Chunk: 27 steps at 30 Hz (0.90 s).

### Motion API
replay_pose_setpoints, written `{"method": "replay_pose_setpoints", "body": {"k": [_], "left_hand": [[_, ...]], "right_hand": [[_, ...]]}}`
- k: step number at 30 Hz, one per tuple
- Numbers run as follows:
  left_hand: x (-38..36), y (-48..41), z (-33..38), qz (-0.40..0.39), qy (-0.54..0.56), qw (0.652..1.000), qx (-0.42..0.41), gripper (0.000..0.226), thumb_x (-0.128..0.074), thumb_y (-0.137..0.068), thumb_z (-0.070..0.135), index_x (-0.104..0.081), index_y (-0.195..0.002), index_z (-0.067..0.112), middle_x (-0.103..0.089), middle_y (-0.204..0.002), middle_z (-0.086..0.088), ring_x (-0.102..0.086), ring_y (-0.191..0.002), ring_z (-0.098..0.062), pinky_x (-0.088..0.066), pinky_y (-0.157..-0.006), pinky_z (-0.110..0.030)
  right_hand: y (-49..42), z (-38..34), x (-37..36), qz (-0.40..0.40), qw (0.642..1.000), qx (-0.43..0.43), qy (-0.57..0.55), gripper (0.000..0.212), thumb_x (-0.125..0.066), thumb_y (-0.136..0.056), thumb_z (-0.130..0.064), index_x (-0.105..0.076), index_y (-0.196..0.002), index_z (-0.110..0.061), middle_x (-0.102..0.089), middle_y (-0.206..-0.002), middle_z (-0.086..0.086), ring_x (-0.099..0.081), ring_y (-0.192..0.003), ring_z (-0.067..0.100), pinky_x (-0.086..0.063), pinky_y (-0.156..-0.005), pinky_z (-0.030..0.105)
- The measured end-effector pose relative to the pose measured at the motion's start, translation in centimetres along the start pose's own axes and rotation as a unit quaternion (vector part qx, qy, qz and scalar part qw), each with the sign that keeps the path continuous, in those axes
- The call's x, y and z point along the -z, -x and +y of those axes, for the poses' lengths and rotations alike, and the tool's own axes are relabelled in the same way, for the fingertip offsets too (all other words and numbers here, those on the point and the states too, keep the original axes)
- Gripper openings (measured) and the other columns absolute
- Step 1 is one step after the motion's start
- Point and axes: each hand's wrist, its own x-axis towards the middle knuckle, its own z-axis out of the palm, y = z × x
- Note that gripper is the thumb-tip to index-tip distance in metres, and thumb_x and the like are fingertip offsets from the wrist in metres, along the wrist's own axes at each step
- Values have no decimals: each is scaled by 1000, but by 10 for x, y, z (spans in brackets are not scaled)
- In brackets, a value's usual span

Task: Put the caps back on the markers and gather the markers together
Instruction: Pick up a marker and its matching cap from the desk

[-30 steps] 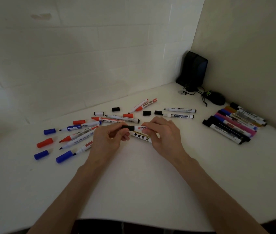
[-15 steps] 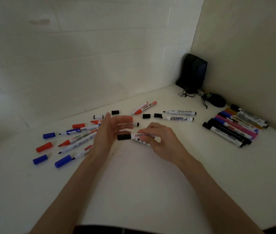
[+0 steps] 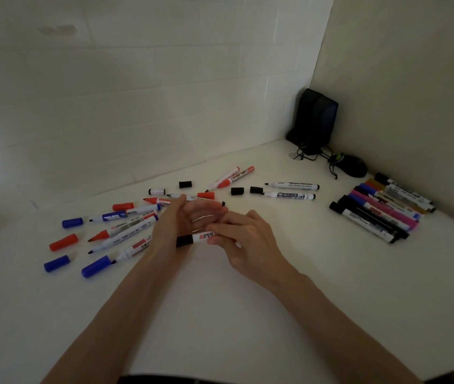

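My right hand (image 3: 243,239) grips a white marker with a black cap (image 3: 195,238) fitted on its left end. My left hand (image 3: 181,220) hovers just left of it with fingers spread and nothing held. Several uncapped red, blue and black markers (image 3: 126,231) lie scattered to the left and behind the hands. Loose caps lie among them: blue caps (image 3: 72,222), red caps (image 3: 63,242) and black caps (image 3: 237,191). Two uncapped black markers (image 3: 292,191) rest behind my right hand. A gathered row of capped markers (image 3: 381,212) lies at the right.
The white table (image 3: 220,314) sits in a corner between two walls. A black speaker (image 3: 316,120) with cables stands in the corner, and a black mouse (image 3: 354,166) lies beside it, near the gathered row.
The black cap has been pushed onto the marker. My left hand has let go of it and opened, drifting up and back. My right hand keeps hold of the marker.
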Motion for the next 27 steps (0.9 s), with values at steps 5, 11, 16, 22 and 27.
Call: {"method": "replay_pose_setpoints", "body": {"k": [5,11,16,22,27], "left_hand": [[-2,2,1,18,-17,1000,1,60,-23,-105,35,-68,-104,-5,-71,-110,-21,-70,-105,-31,-58,-83,-37],[-2,-1,3,35,-27,999,17,55,-26,-104,30,-71,-95,-1,-74,-104,-18,-72,-98,-27,-60,-75,-35],[-1,0,7,9,12,999,28,54,-25,-103,31,-69,-106,0,-71,-116,-18,-68,-109,-29,-53,-89,-41],[4,-3,16,44,136,990,-21,50,-34,-97,32,-65,-117,-2,-68,-119,-22,-65,-110,-35,-54,-96,-46],[11,-1,16,77,157,984,-43,49,-37,-95,35,-75,-104,5,-71,-114,-15,-69,-98,-27,-54,-91,-40]], "right_hand": [[3,-1,-5,4,1000,-7,-2,15,-62,-94,-30,-74,-102,-28,-70,-102,-13,-64,-85,9,-41,-65,40],[3,-4,-8,7,1000,-17,10,18,-60,-93,-30,-75,-102,-28,-70,-102,-14,-63,-81,9,-40,-65,38],[0,-5,-2,-15,1000,-17,-10,17,-59,-95,-32,-72,-106,-31,-68,-112,-18,-61,-85,4,-40,-68,34],[-8,-7,0,-21,997,-50,-46,17,-65,-94,-38,-71,-107,-28,-63,-96,-16,-52,-76,2,-42,-69,32],[-8,-11,-1,-50,993,-77,-72,24,-61,-95,-41,-71,-112,-29,-61,-92,-13,-53,-74,6,-44,-73,34]]}}
